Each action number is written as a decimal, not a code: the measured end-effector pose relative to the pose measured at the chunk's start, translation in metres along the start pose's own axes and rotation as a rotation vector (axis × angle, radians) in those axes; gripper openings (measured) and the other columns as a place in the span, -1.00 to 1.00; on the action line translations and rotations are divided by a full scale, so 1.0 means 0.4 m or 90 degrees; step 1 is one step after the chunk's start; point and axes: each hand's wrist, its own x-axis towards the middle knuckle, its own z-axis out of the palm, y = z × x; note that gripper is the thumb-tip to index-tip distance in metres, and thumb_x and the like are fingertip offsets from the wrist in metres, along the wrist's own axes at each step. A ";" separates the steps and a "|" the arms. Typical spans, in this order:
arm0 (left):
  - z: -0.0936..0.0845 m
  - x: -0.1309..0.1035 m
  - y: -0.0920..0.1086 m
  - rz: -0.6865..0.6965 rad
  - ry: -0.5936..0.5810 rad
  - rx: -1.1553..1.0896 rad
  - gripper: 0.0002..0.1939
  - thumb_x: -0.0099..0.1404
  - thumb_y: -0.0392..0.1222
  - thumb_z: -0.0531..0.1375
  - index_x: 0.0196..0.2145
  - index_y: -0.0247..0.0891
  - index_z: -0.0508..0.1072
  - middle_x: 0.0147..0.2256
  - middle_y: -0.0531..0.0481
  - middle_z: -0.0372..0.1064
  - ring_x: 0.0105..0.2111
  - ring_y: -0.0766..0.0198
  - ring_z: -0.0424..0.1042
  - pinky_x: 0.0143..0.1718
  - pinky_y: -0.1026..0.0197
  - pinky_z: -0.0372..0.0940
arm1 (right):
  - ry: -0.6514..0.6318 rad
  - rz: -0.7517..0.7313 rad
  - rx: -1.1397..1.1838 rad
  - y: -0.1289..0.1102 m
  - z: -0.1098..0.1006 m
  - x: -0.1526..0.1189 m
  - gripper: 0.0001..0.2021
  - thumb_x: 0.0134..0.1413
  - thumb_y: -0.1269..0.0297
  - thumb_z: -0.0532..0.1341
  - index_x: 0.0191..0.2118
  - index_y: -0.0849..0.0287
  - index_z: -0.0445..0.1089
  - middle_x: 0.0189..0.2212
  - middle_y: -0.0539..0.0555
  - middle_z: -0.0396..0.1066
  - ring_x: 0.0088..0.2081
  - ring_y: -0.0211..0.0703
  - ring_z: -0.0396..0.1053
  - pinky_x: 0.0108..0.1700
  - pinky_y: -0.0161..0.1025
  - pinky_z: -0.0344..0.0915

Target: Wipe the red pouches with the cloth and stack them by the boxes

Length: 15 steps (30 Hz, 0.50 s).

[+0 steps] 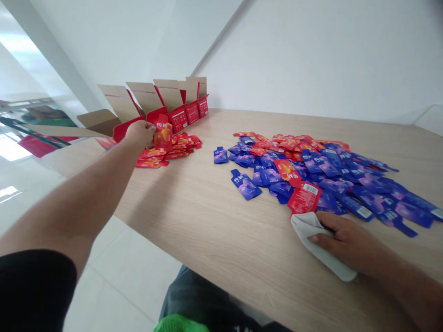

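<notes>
My left hand [140, 133] reaches out to the far left, its fingers pinching a flat red packet [162, 133] with an orange fruit picture. Under that packet lies a loose pile of red packets [178, 146]. At the near right, my right hand [342, 240] is wrapped round a long white object [320, 242] with rounded ends; its kind I cannot make out. The tip of this object meets the lower edge of a red packet [304, 198] lying back side up with a barcode. Just beyond are mixed heaps of purple packets [273, 176] and red packets [294, 144].
Red cardboard boxes [192, 113] with raised brown flaps stand in a row at the back left of the wooden table [214, 221]. A white wall [311, 55] rises behind the table. A green mesh item [180, 323] shows at the bottom, below the table's front edge.
</notes>
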 end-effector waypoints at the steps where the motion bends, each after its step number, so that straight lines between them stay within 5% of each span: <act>1: -0.012 0.022 0.006 -0.006 0.042 0.017 -0.90 0.42 -0.25 0.21 -0.25 -0.34 0.39 -0.54 0.18 0.14 -0.38 0.35 0.13 -0.07 0.27 0.20 | -0.002 0.005 0.005 -0.001 0.000 0.000 -0.65 0.24 -0.11 0.22 -0.14 0.07 0.50 -0.23 0.11 0.57 -0.23 0.06 0.50 -0.22 -0.08 0.35; 7: -0.012 0.021 0.023 0.039 0.186 0.033 -0.74 0.48 -0.27 0.11 0.07 -0.39 0.39 -0.19 0.05 0.37 -0.18 0.32 0.22 0.08 0.22 0.16 | -0.022 0.012 0.004 0.009 0.002 0.003 -0.61 0.27 -0.14 0.18 -0.12 0.08 0.48 -0.20 0.13 0.56 -0.21 0.08 0.50 -0.20 -0.05 0.34; 15: 0.103 -0.157 0.052 0.103 0.071 -0.034 -0.78 0.35 -0.15 0.18 -0.09 -0.27 0.48 -0.29 0.03 0.50 -0.29 0.25 0.44 -0.20 0.20 0.33 | -0.015 -0.004 0.012 0.003 0.002 0.008 -0.65 0.24 -0.10 0.20 -0.17 0.09 0.47 -0.14 0.15 0.56 -0.14 0.12 0.49 -0.14 -0.04 0.32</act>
